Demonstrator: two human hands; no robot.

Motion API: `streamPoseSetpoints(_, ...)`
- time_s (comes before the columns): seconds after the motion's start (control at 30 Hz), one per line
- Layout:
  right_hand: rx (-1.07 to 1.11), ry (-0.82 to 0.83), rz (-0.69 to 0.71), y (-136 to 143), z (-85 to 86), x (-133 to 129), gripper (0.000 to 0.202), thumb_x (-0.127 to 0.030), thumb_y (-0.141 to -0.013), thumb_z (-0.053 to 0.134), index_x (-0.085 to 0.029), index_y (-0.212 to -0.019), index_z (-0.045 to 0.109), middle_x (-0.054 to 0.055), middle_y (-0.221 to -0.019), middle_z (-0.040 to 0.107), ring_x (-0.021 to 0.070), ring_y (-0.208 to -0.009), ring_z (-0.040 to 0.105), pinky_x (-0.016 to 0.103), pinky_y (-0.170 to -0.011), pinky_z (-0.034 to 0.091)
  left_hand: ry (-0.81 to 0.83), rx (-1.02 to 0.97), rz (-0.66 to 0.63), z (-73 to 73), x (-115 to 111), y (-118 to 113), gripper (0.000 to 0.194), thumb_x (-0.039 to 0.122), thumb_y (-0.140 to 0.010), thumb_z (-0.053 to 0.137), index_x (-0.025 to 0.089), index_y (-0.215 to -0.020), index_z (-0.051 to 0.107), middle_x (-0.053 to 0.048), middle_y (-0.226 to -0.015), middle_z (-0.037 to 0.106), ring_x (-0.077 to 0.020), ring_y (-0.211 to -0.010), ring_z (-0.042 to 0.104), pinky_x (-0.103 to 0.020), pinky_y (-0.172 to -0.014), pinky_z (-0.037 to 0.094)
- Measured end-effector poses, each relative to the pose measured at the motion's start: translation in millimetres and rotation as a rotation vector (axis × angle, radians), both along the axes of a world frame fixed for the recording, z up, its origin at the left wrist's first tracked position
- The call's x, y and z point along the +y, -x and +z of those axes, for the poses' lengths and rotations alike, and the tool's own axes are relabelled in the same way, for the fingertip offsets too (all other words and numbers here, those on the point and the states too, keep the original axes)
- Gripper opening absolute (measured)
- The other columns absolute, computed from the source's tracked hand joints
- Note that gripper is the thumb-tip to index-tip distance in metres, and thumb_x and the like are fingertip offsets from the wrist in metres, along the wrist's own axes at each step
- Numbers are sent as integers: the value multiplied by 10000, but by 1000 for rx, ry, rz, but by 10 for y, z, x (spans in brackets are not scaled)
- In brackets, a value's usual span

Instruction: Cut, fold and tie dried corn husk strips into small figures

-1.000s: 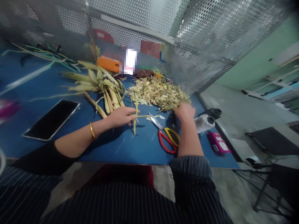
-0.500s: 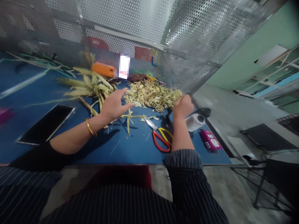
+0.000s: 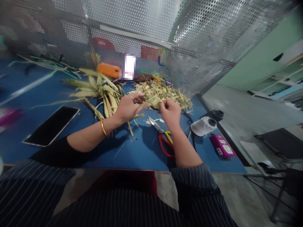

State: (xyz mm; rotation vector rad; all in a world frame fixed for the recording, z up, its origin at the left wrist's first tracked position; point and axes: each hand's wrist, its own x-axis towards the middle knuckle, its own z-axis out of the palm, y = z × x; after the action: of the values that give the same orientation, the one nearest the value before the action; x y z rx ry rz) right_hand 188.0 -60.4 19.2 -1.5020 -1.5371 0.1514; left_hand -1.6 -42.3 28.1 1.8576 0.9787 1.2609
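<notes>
My right hand pinches a pale green piece of corn husk between thumb and fingers, above the blue table. Facing it, my left hand is open, its thumb and fingers apart around the husk's other end; whether they touch it I cannot tell. A gold bangle circles my left wrist. Behind both hands lies a heap of shredded dry husk. Longer corn husks spread to the left. Below my right hand rest scissors with red and yellow handles, partly covered by my right forearm.
A dark-screened phone lies at left. An orange packet and a bright, blurred-out screen are at the back, before a perforated metal panel. On the right are a white thread spool and a purple tissue pack.
My right hand has come left from the right end of the heap, bringing the husk piece to my left hand. My left hand has shifted slightly right. The view has moved a little.
</notes>
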Motion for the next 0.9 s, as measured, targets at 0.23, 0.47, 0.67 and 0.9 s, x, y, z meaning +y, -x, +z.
streamPoseSetpoints(0.23,248,111,276,138,-24,-63,193,-310,-803,601,-202,-646,571,-38,-508,586,105,-486,517,258,-565,413,359,-406,59,-36,67,-41,130,263,-744,698,145,-749,645,-19,-708,690,-127,-662,673,-233,-639,529)
streamPoseSetpoints(0.47,609,287,606,158,-65,-36,183,-343,-793,640,-202,-682,608,-19,-601,632,120,-549,584,293,-636,482,637,-553,53,10,89,3,76,213,-782,622,141,-761,629,-40,-672,695,-115,-606,654,-230,-609,532)
streamPoseSetpoints(0.67,617,166,458,113,-60,3,322,-493,-776,656,-232,-965,664,9,-884,687,140,-802,635,309,-786,493,392,-274,76,-17,74,5,109,229,-748,634,147,-676,630,-10,-603,646,-104,-560,606,-216,-537,480)
streamPoseSetpoints(0.9,-70,112,381,198,-93,-73,252,-387,-741,708,-208,-894,618,-13,-732,611,127,-668,518,279,-675,409,219,45,36,-88,32,0,165,260,-739,608,157,-622,662,-21,-591,654,-100,-542,567,-231,-540,439)
